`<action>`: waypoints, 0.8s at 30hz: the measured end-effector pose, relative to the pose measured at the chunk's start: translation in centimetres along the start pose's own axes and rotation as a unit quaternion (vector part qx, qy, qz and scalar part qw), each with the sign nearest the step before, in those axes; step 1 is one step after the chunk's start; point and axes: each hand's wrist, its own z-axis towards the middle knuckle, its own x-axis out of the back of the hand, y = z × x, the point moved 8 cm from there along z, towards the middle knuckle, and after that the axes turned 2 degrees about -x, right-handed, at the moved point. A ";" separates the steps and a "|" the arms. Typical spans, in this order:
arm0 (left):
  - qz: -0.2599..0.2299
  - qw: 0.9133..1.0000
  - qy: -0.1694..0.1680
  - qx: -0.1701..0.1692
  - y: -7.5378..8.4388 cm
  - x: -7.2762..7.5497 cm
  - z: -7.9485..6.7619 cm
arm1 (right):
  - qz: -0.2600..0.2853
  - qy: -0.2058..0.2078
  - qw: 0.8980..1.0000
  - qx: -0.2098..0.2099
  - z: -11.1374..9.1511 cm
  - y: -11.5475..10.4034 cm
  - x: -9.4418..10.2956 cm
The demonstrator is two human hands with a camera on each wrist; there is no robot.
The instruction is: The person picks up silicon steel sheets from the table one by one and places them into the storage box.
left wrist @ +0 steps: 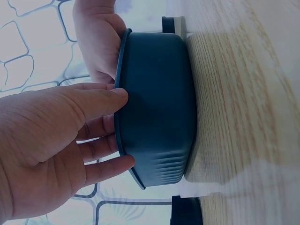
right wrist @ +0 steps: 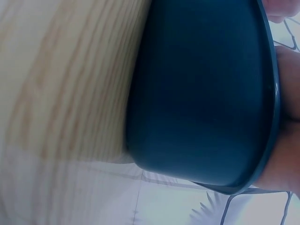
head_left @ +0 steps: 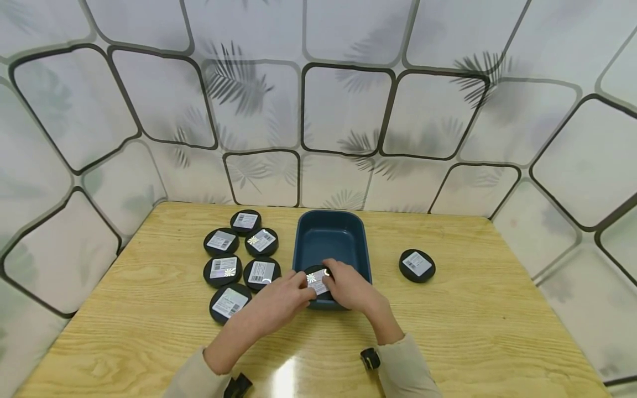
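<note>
A round, flat black container (head_left: 317, 283) with a white barcode label is between my two hands, over the near end of a dark blue rectangular bin (head_left: 328, 243). My left hand (head_left: 282, 298) holds its left edge. At its right edge are the bent fingers and thumb of my right hand (head_left: 352, 287). In the left wrist view, the thumb of the left hand (left wrist: 61, 136) lies at the bin's rim, and the bin wall hides the container. The right wrist view shows mostly the outer wall of the bin (right wrist: 201, 93), with part of the right hand (right wrist: 288, 93) behind its rim.
Several matching black containers (head_left: 223, 271) lie label up in a cluster on the wooden table (head_left: 463, 331), left of the bin. Another single container (head_left: 417, 265) lies to the right. A patterned cloth backdrop (head_left: 343, 110) stands behind the table and along both sides.
</note>
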 end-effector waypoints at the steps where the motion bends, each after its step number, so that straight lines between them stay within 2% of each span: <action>1: -0.001 1.000 -0.002 0.001 0.0 0.0 0.0 | 0.000 0.001 1.000 -0.004 0.0 0.1 0.0; 10: -0.006 1.000 -0.008 0.006 -0.1 0.0 -0.1 | 0.003 0.004 0.999 -0.037 0.4 0.7 -0.1; 24: -0.009 1.000 -0.012 0.007 -0.2 -0.1 0.0 | 0.002 0.000 0.999 -0.034 0.5 0.7 0.0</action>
